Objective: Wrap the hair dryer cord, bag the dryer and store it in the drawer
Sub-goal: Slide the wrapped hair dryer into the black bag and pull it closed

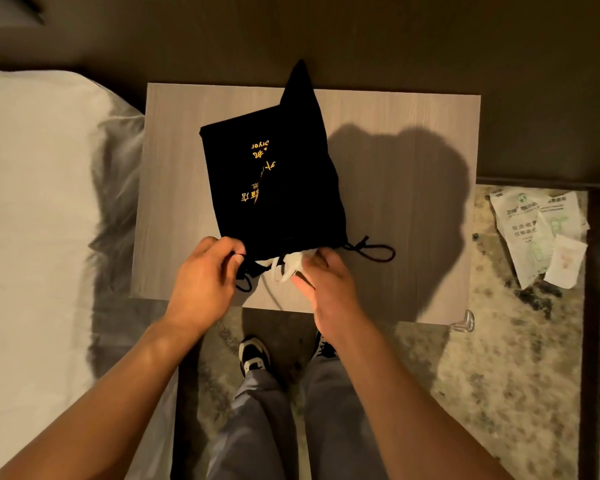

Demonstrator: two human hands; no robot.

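Hair dryer first: only a white plastic part of it (293,266) pokes out of the mouth of the black fabric drawstring bag with gold lettering (274,181), close to the near edge of the pale wood-grain nightstand top (413,140); the rest is hidden inside. A thin pale cord (270,293) trails from the opening over that near edge.

Far left, a white bed (32,202) lies alongside the nightstand's left edge. Next, the left hand (203,275) pinches the bag's mouth at its left corner, fingers closed on the fabric and the black drawstring (244,284) looped below. The bag lies flat across the middle of the top, its far corner peaking past the back edge.

On to the right hand (329,275): fingers curled around the white part at the opening, gripping it against the bag's rim. Just right of it, the other drawstring loop (374,252) lies slack on the wood.

Below, dark sneakers (255,356) stand on mottled carpet. Far right, crumpled white printed paper packets (541,233) lie on the floor.
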